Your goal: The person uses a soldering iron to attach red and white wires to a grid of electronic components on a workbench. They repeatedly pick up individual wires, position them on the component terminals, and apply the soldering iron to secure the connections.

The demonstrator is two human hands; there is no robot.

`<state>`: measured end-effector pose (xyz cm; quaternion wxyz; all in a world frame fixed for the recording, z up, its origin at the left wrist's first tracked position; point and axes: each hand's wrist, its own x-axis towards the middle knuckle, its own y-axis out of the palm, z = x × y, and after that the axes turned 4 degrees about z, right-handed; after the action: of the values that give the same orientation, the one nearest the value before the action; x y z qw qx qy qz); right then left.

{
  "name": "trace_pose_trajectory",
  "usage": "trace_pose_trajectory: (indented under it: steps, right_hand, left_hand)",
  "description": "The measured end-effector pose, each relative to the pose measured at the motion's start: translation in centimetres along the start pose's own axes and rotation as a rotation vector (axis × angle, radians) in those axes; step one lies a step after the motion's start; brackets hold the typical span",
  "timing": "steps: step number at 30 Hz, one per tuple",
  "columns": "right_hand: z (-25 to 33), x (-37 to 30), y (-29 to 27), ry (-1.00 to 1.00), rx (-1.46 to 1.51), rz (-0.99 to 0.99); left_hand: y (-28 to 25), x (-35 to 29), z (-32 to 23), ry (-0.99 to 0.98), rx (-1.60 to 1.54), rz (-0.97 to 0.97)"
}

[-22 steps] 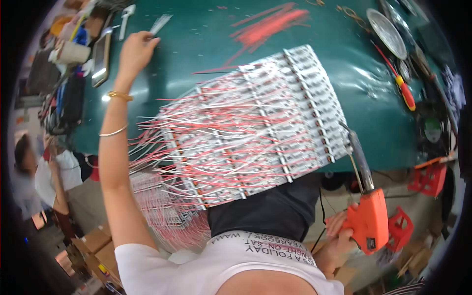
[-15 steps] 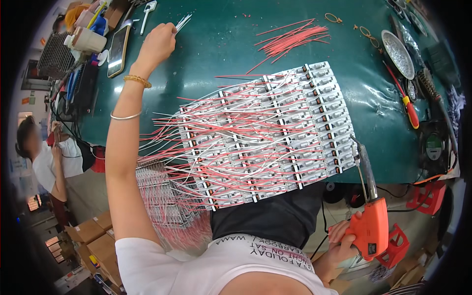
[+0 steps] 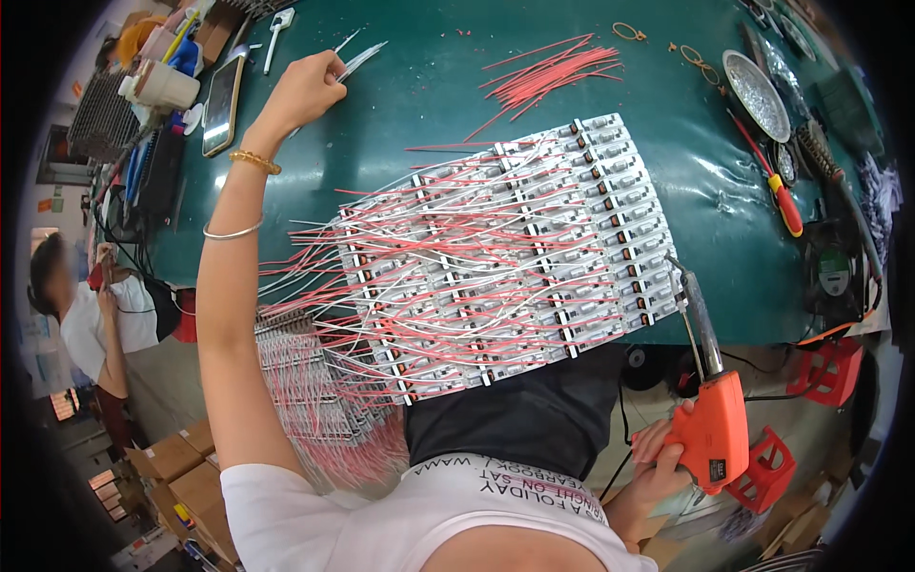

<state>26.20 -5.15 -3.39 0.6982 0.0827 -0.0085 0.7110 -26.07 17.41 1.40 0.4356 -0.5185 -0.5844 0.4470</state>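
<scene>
My left hand [image 3: 305, 93] is closed on a few thin white wires [image 3: 365, 59], pinched between thumb and fingertips above the table's far left. My right hand [image 3: 660, 461] grips the handle of an orange soldering gun [image 3: 721, 429] at the lower right. Its metal tip points up at the right edge of a panel of small circuit boards [image 3: 637, 205]; whether it touches cannot be made out. Rows of clips and small parts cover the panel. Red and white wires [image 3: 324, 236] lie across it, their loose ends hanging over its left side.
Loose red wires [image 3: 558, 71] lie beyond the panel. A phone [image 3: 224, 105] is at the left, a screwdriver [image 3: 784, 200] and metal dish [image 3: 758, 95] at the right. More wired panels [image 3: 300, 377] sit below the table edge. Another person [image 3: 95, 310] works at far left.
The whole view has shifted slightly. My left hand has moved a little to the right and nearer, and one white wire now stands apart from the others. My right hand keeps its grip.
</scene>
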Motion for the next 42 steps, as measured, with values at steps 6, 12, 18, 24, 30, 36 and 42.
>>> trace_pose_trajectory:
  steps: [6,12,18,24,30,36,42]
  right_hand:
    - [-0.3,-0.4,0.2,-0.049,-0.029,-0.011]
    - [1.1,-0.2,0.7,0.127,-0.042,-0.065]
    - [1.7,0.3,0.4,0.155,-0.116,-0.036]
    - [1.9,-1.4,-0.7,0.151,-0.152,-0.018]
    - [3.5,-1.5,0.8,0.189,-0.1,-0.055]
    - [2.2,-3.5,-1.9,0.169,-0.174,0.097]
    - [2.5,-4.2,-2.7,0.217,-0.339,0.114]
  left_hand:
    - [0.1,0.1,-1.1,0.07,-0.05,-0.109]
    - [-0.4,-3.6,-7.8,0.1,-0.438,-0.129]
    - [-0.3,-9.2,-17.3,0.133,-0.651,0.117]
    - [1.6,-13.1,-22.4,0.428,-0.553,0.131]
    - [3.5,-15.1,-23.4,0.484,-0.518,0.161]
    - [3.3,-15.0,-23.4,0.504,-0.507,0.187]
    - [3.5,-14.8,-22.7,0.513,-0.566,0.194]
